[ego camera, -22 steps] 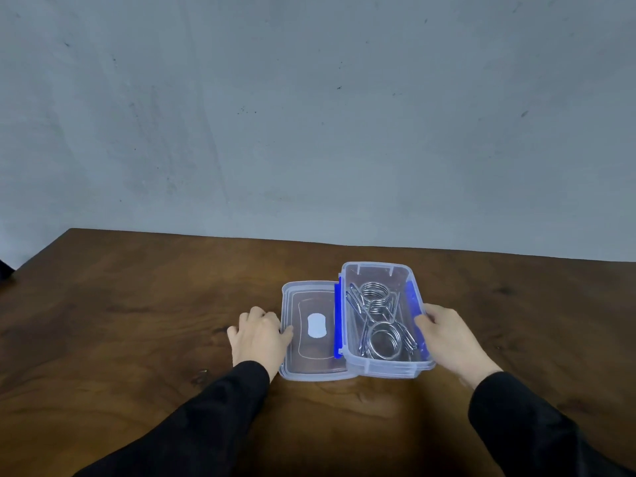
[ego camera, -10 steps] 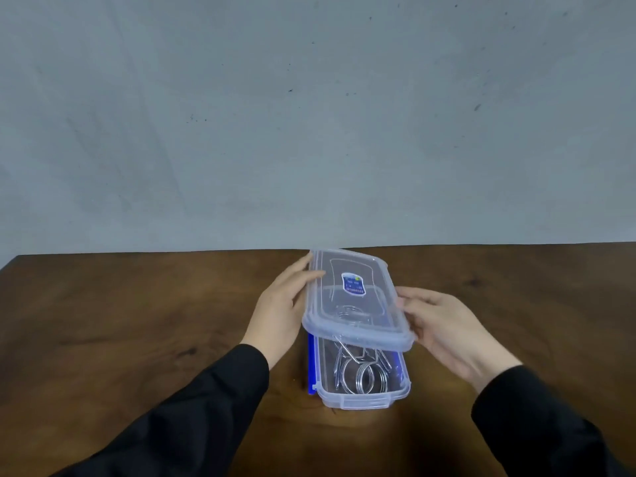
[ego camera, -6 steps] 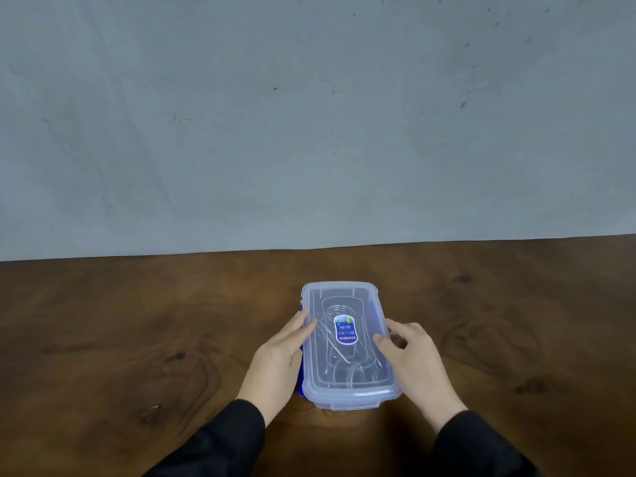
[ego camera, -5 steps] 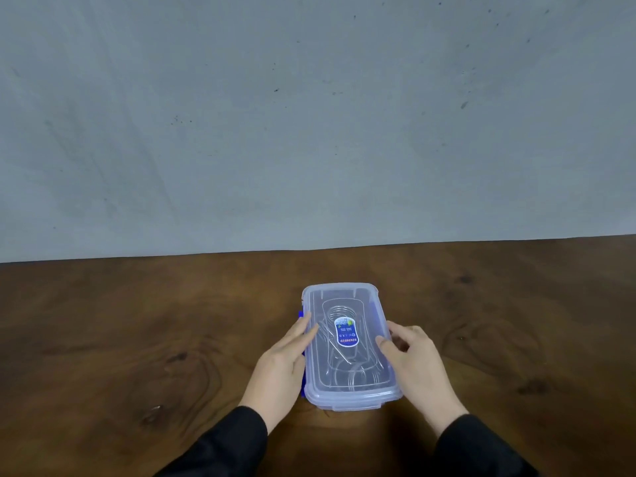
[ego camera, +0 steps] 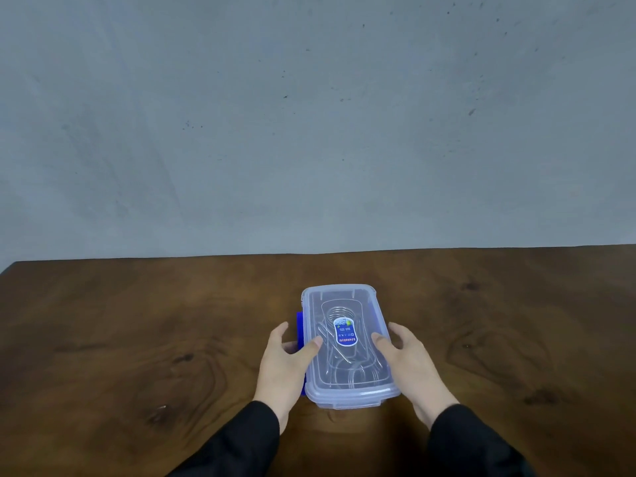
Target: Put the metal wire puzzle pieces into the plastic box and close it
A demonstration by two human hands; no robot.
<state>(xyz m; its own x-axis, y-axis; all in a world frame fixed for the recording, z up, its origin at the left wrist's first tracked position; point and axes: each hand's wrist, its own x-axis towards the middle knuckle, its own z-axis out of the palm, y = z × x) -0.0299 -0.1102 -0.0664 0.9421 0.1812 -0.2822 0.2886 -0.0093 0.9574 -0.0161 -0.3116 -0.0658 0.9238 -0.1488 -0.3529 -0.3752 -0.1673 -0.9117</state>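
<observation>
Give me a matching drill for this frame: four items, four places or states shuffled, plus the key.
Items:
1. lid
2. wire puzzle pieces
3. blue latch
4. left hand

States:
A. sticks out flat from the box's left side
B. thumb lies on top of the lid
C. sits on the box, sticker facing up
D. seen through clear plastic, inside the box

Pairs: 1-C, 2-D, 3-A, 4-B

I see a dark brown wooden table (ego camera: 137, 339) with knots and swirling grain, its far edge meeting a plain grey wall (ego camera: 309, 115) flecked with small dark marks.
</observation>
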